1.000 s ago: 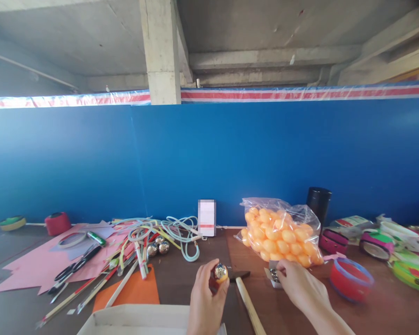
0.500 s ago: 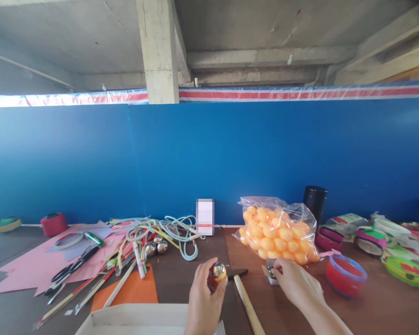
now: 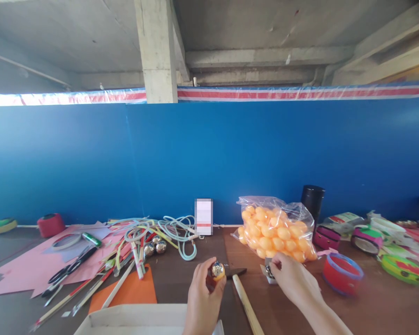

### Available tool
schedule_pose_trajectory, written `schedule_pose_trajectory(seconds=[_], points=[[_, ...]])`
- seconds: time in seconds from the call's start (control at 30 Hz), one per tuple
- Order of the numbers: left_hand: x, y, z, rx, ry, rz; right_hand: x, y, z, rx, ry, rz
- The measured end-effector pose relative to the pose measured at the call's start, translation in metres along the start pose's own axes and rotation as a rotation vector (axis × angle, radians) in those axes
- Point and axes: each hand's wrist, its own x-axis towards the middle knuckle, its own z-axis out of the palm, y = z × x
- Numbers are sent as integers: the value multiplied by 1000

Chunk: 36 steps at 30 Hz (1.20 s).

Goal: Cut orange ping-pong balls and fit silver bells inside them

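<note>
My left hand point(image 3: 203, 298) is curled round a silver ball point(image 3: 217, 269), thumb and fingers closed on its mirror-smooth surface, which shows orange underneath; I hold it above the table point(image 3: 289, 321), left of the wooden hammer handle point(image 3: 247, 307). The fingertips of my right hand point(image 3: 295, 279) are bunched at a small box point(image 3: 271, 281) with shiny metal in it; I cannot tell whether they grip any. A white tray point(image 3: 132, 312) with straight walls sits nearest me. Beyond my right hand slumps a crinkled clear bag point(image 3: 277, 237) of round orange balls, near a black cylinder point(image 3: 313, 200). Off to the left lie looped pale cords point(image 3: 186, 253), flat pink paper point(image 3: 17, 274) and an orange sheet point(image 3: 141, 288). A flat blue partition point(image 3: 230, 153) stands behind, with a rough concrete pillar point(image 3: 157, 51) rising past it.
</note>
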Motion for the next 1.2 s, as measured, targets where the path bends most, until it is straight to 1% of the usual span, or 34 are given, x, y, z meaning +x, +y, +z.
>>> schedule_pose_trajectory(seconds=[0.13, 0.27, 0.37, 0.43, 0.47, 0.57, 0.63, 0.8, 0.97, 1.2], points=[[-1, 2, 0, -12, 11, -14, -8, -14, 1, 277, -23, -55], [-1, 3, 0, -26, 22, -17, -23, -32, 11, 602, -159, -71], [-2, 2, 1, -33, 20, -14, -37, -42, 20, 786, -252, -59], [-2, 2, 2, -32, 14, -10, -45, -47, 24, 903, -303, -22], [-2, 2, 2, -32, 11, -7, -48, -49, 25, 1046, -358, 38], [-3, 3, 3, -41, 17, -2, -56, -53, 25, 1374, -499, 133], [-3, 4, 3, -63, 16, -8, -59, -55, 25, 1487, -555, 151], [-3, 6, 3, -117, 1, -46, -61, -57, 28, 1567, -595, 187], [-3, 6, 3, -205, -65, -101, -60, -55, 34, 1572, -620, 210], [-4, 2, 3, -273, -163, -166, -63, -59, 35, 1526, -569, 172]])
